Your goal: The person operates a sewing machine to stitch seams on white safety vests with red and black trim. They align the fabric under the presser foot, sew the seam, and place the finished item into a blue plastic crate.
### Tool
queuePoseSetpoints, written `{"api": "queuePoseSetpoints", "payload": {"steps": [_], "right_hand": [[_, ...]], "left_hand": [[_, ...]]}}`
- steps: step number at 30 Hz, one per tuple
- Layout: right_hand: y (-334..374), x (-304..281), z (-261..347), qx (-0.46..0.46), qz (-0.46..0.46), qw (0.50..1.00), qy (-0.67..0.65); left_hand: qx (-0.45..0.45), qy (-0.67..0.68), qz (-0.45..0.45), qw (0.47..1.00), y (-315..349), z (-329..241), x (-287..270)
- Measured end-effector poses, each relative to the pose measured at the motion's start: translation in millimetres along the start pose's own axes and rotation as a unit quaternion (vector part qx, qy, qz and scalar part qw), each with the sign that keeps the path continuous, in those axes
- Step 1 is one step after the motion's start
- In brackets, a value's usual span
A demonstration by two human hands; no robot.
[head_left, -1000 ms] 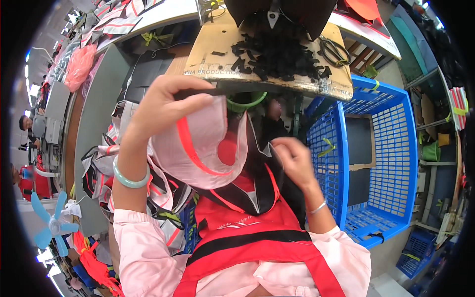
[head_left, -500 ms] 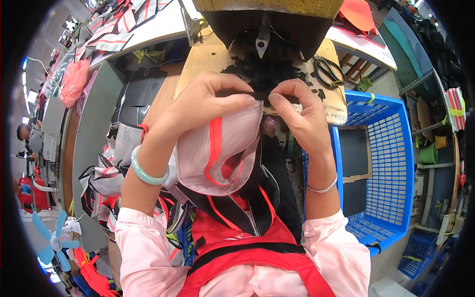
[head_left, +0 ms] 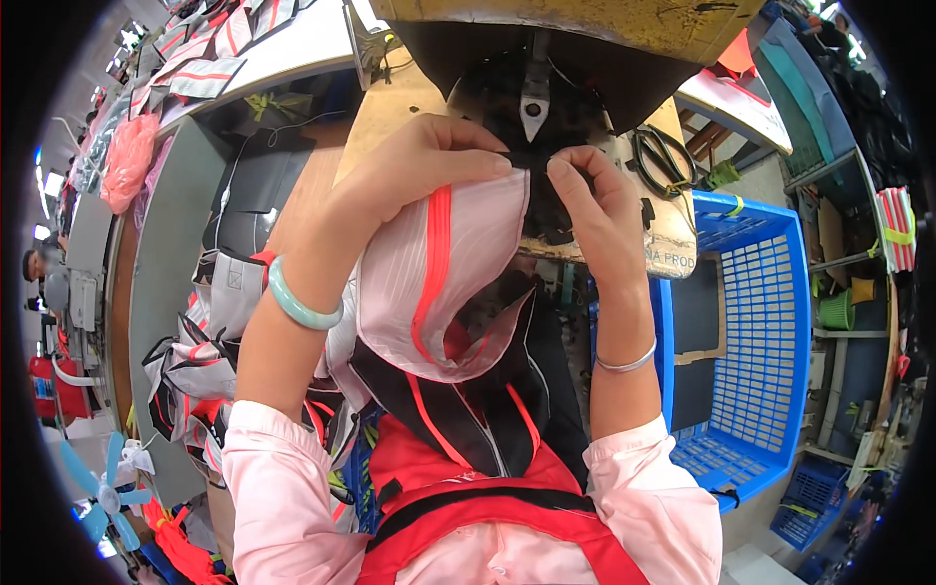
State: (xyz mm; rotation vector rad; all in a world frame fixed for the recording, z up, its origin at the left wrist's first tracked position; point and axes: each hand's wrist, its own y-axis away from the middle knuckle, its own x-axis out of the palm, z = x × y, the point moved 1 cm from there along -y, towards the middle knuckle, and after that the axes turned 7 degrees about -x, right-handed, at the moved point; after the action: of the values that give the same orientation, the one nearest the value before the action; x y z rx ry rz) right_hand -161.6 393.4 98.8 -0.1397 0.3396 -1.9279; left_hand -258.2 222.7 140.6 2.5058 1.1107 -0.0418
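Note:
Held up over the wooden work plate is a pale pinkish-grey sewn fabric piece [head_left: 478,234] with a bright red stripe; its lower part curls round an opening. My left hand [head_left: 429,166] pinches its top edge between thumb and fingers. To the right, my right hand [head_left: 600,200] has thumb and forefinger drawn together at the end of a short black strip [head_left: 531,160], which bridges to the left fingertips. Dark scraps behind make the strip hard to follow. Just beyond the hands hangs a pointed metal machine part [head_left: 532,112].
A yellow machine housing [head_left: 585,21] overhangs the wooden plate [head_left: 390,107]. Black-handled scissors [head_left: 663,161] lie at the plate's right. Beside it stands a blue plastic crate [head_left: 756,331]. Similar grey-and-red sewn pieces [head_left: 200,361] are heaped at left, and more lie on a white table [head_left: 302,44].
The fabric piece has swung so more of its striped side shows. Both hands have shifted slightly, and the black strip between them shows less clearly. My head view has moved a little.

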Motion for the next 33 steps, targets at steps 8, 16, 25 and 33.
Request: {"api": "queuePoseSetpoints", "payload": {"steps": [8, 16, 25, 33], "right_hand": [[-8, 2, -6, 0.01, 0.008, 1.0, 0.003], [-13, 3, -10, 0.018, 0.006, 0.999, -0.036], [-15, 4, -3, 0.009, -0.001, 1.0, -0.026], [-16, 6, 2, 0.024, -0.019, 0.999, -0.034]], "left_hand": [[0.005, 0.014, 0.01, 1.0, -15, 9, -8], [0.005, 0.041, 0.005, 0.999, -16, 6, -8], [-0.006, 0.08, 0.009, 0.997, -16, 7, -9], [-0.011, 0.132, 0.003, 0.991, -15, 5, -7]]}}
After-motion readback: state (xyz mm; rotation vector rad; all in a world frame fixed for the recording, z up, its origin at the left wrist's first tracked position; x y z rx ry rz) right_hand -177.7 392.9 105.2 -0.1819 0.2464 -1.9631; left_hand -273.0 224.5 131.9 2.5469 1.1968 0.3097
